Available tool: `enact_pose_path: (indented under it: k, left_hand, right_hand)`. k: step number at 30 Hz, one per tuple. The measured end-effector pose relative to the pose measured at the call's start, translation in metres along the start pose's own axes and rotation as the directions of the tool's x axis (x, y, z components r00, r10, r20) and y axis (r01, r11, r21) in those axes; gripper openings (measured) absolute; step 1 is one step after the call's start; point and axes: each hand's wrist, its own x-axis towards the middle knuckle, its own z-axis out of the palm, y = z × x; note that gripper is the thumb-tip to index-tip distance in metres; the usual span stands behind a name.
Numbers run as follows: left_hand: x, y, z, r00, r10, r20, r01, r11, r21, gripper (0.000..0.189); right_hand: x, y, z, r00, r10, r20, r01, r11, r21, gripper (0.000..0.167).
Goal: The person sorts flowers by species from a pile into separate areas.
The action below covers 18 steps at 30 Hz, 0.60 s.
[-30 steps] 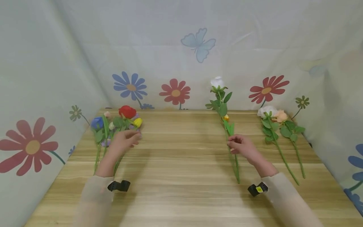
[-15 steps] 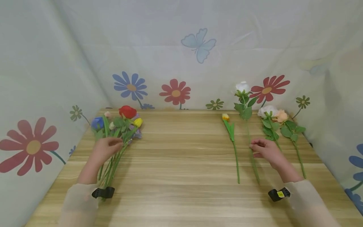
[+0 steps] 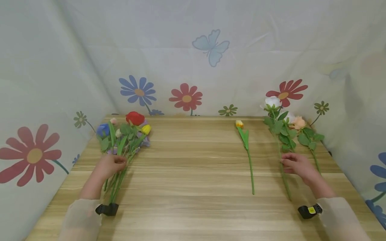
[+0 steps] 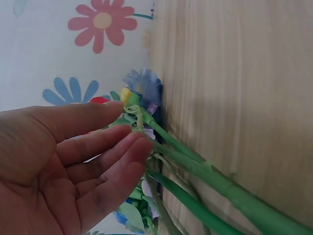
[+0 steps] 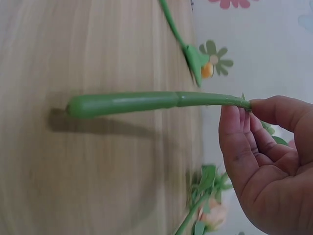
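Observation:
My right hand [image 3: 298, 166] pinches the green stem of a white rose [image 3: 272, 102] between thumb and fingertips. The stem's lower end [image 5: 122, 104] hangs above the wood in the right wrist view. In the head view the rose's leaves overlap a second white rose [image 3: 290, 117] lying behind, beside a peach rose [image 3: 299, 123]. On the left, my left hand [image 3: 109, 166] hovers over the stems of a bunch of mixed flowers, among them a red bloom [image 3: 135, 118], a blue one [image 3: 103, 129] and a yellow one [image 3: 146, 129]. Its fingers are loosely bent, thumb apart, holding nothing.
A white-and-orange tulip [image 3: 239, 124] lies alone on the wooden table [image 3: 193, 187], right of the middle. Behind the table's back edge hangs a pale cloth [image 3: 169, 53] printed with flowers and a butterfly. Black bands with small cameras circle both wrists.
My right hand has carried the white rose rightward, past the tulip, to the other two roses. The left hand has drawn left and nearer, from the blooms to the stems.

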Motion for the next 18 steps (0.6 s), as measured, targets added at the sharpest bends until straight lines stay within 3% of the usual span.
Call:
enact_pose_path:
  k: [7, 13, 18]
  left_hand:
    - [-0.003, -0.006, 0.005, 1.000, -0.004, -0.012, 0.004, 1.000, 0.017, 0.039]
    - [-0.002, -0.004, 0.011, 0.999, 0.015, -0.043, -0.011, 0.997, 0.080, 0.032]
    - [-0.002, -0.002, 0.015, 0.999, -0.031, -0.021, 0.032, 0.997, 0.064, 0.029]
  right_hand:
    - [-0.001, 0.011, -0.010, 0.998, 0.048, 0.041, -0.048, 0.999, 0.010, 0.045]
    - [0.001, 0.020, -0.014, 0.993, 0.086, 0.081, -0.088, 0.996, 0.029, 0.048]
    - [0.004, 0.026, -0.016, 0.987, 0.121, 0.109, -0.127, 0.991, 0.044, 0.051]
